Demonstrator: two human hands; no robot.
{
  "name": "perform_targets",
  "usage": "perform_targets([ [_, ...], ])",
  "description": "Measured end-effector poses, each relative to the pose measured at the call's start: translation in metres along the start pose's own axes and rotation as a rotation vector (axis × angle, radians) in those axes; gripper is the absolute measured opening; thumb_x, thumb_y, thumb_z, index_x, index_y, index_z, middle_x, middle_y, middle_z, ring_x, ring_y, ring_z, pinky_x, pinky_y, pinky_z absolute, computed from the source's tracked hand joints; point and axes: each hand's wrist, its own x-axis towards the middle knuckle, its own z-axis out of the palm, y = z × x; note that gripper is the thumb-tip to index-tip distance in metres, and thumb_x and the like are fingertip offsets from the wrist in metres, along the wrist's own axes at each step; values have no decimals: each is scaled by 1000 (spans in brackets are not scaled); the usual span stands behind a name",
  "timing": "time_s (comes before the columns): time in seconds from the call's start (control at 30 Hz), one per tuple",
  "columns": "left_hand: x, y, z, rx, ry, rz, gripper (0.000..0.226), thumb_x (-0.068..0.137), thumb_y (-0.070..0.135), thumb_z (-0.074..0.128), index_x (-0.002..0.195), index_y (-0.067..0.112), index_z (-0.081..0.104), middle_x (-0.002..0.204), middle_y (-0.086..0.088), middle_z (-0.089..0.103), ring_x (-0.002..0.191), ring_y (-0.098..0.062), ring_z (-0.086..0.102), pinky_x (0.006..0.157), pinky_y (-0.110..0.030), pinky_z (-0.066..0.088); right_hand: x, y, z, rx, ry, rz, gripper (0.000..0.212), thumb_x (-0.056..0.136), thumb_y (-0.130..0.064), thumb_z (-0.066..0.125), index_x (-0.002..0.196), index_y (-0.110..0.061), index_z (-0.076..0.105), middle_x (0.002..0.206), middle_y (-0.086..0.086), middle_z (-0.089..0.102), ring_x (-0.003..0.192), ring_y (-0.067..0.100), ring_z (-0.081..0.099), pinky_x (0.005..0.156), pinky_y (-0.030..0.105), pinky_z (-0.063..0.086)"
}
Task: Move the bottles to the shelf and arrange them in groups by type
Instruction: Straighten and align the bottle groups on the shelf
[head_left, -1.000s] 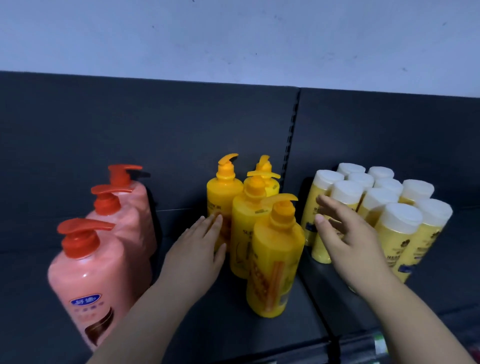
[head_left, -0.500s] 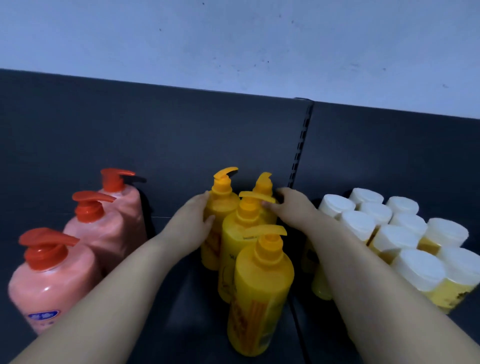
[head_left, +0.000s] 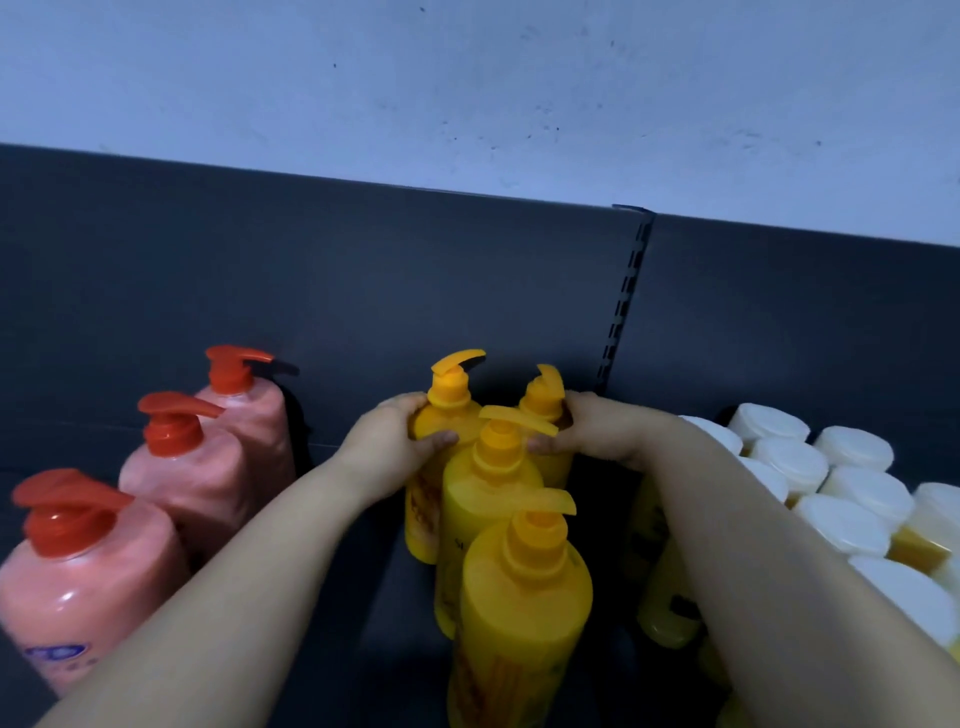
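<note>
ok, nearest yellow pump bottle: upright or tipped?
Upright. The nearest yellow pump bottle has its pump on top and its body vertical; its base is out of frame.

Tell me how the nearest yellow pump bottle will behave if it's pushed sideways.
The nearest yellow pump bottle is tall for its base, so a push up high would probably tip it; pushed low, it should slide. Its smooth plastic wall looks rigid and likely a bit slippery. It stands close to the yellow bottle behind, so it may knock that one.

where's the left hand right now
Head view, just left of centre: the left hand grips the rear-left yellow pump bottle, between the pink pump bottles and the right hand.
</note>
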Motion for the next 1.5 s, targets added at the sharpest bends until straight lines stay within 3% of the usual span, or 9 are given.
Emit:
perform_targets([
  [0.17, 8, 3, 2, -25, 5, -39, 49, 85, 51, 57, 123, 20, 53, 119, 0, 56, 103, -17, 54, 82, -29, 45, 3, 4, 22, 32, 370, -35, 89, 67, -45, 80, 138, -16, 34, 132, 2, 48, 118, 21, 49, 91, 31, 45],
  [0.33, 8, 6, 5, -55, 75, -72, 43, 83, 49, 62, 113, 20, 54, 102, 3, 53, 88, -13, 50, 71, -25, 39, 0, 11, 4, 97, 151, -81, 67, 76, -32, 77, 132, -18, 43, 130, -3, 52, 121, 18, 49, 100, 34, 42],
  [0.47, 9, 2, 3, -139, 38, -89, 44, 82, 48, 65, 117, 25, 53, 107, 3, 59, 94, -15, 56, 76, -29, 47, 4, -1, 22, -215, 338, -7, 68, 77, -49, 68, 130, -14, 43, 125, 6, 47, 110, 27, 52, 93, 40, 48],
  [0.6, 10, 3, 2, -158, 15, -74, 40, 84, 44, 64, 118, 25, 54, 107, 4, 59, 94, -15, 56, 76, -28, 46, 3, -2, 37, -175, 480, -20, 69, 76, -49, 70, 128, -12, 45, 125, 7, 47, 108, 25, 52, 91, 40, 49],
  [0.8, 7, -5, -5, -225, -63, -37, 38, 87, 38, 62, 122, 23, 53, 113, 2, 61, 101, -16, 58, 87, -32, 49, -8, 1, 13, 6, 124, -183, 59, 83, -34, 69, 135, -23, 43, 139, 1, 43, 120, 17, 45, 99, 29, 37],
  [0.9, 7, -5, -1, -229, -68, -14, 39, 92, 34, 56, 128, 21, 50, 119, 1, 59, 107, -18, 56, 91, -33, 46, -4, 4, 15, 9, 166, -185, 56, 84, -31, 68, 135, -26, 43, 138, 2, 33, 126, 22, 38, 105, 34, 33],
  [1.13, 15, -19, 2, -434, -109, -19, 53, 97, 23, 49, 145, 24, 28, 136, 1, 46, 123, -20, 46, 105, -40, 39, -2, 14, 16, 166, 144, -207, 60, 87, -21, 65, 140, -22, 37, 138, -1, 46, 123, 15, 45, 102, 32, 38],
  [1.3, 15, -23, 4, -569, -87, -20, 41, 96, 26, 49, 137, 20, 44, 132, -5, 50, 121, -20, 48, 105, -39, 38, 1, 21, 19, 170, 164, -181, 55, 90, -29, 60, 141, -30, 38, 143, 0, 27, 132, 22, 31, 113, 41, 28],
  [1.5, 16, -25, 7, -437, 20, -4, 43, 99, 18, 43, 142, 22, 39, 127, -1, 38, 117, -10, 33, 100, -24, 25, -5, 20, 24, 248, 184, -202, 45, 93, -23, 57, 136, -26, 45, 136, -2, 39, 127, 19, 39, 102, 32, 35],
])
